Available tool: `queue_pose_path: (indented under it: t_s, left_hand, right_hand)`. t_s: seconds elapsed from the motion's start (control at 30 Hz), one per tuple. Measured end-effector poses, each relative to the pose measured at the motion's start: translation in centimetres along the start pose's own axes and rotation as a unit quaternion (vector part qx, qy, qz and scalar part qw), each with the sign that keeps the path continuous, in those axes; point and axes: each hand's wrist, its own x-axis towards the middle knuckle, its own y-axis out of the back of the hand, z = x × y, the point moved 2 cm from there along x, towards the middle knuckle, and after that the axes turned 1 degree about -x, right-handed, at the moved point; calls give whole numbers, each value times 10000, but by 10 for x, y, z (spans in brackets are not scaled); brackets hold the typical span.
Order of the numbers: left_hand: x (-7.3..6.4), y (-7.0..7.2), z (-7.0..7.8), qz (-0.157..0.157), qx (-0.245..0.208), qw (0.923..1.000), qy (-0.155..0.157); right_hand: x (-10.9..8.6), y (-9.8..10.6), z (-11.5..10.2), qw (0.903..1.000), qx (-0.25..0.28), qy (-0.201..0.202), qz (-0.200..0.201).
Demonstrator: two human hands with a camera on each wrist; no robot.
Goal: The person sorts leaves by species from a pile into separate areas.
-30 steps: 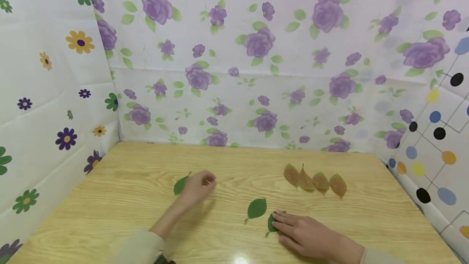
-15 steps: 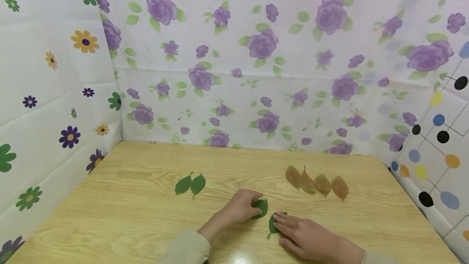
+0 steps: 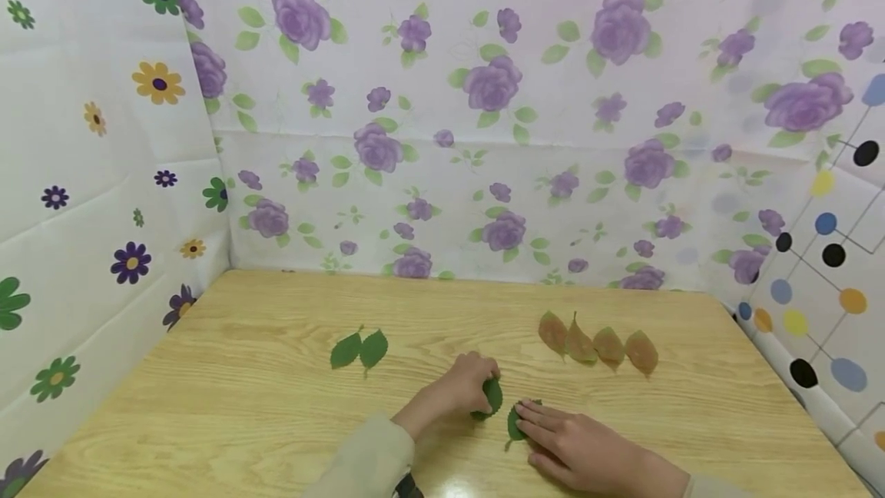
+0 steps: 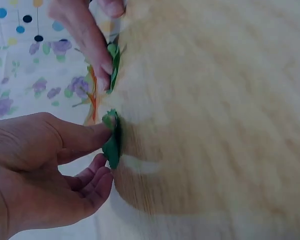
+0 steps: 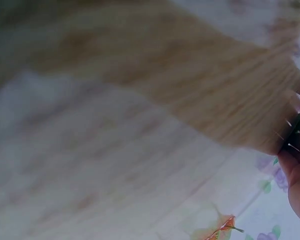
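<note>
In the head view my left hand (image 3: 465,386) pinches a green leaf (image 3: 493,396) between thumb and fingers, near the middle front of the table. The left wrist view shows this leaf (image 4: 113,145) slightly bent, its edge toward the tabletop. My right hand (image 3: 577,444) lies just to the right, straight fingers resting on a second green leaf (image 3: 515,423) and covering part of it. Two more green leaves, a left one (image 3: 346,350) and a right one (image 3: 374,348), lie side by side on the left of the table.
A row of several reddish-brown leaves (image 3: 608,347) lies at the back right of the wooden table (image 3: 276,398). Behind the table hangs a purple-flowered cloth (image 3: 442,206); patterned cloths also stand on the left and right sides.
My left hand has moved right and nearer, from beside the two left leaves to the middle leaf, which it has taken hold of and slightly turned. The right hand has stayed in place.
</note>
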Motion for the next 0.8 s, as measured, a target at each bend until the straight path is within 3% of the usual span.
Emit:
queue_pose_path:
  t_s: [0.1,0.27,0.53,0.67,0.8]
  left_hand:
    - [4,1,-5,-100,-520,9984,176]
    - [2,2,-7,-24,-1169,9930,179]
    - [-1,-1,-24,848,-1670,9820,-244]
    - [-3,1,-30,974,-2022,9740,-304]
    - [-4,3,-32,1053,-2031,9728,-374]
  right_hand:
    - [0,-1,0,10000,12,8,5]
    - [-1,-1,1,10000,24,32,10]
    - [-2,-2,1,10000,-50,46,41]
    - [-2,-1,0,10000,-80,36,39]
    - [-1,0,-1,10000,-67,8,55]
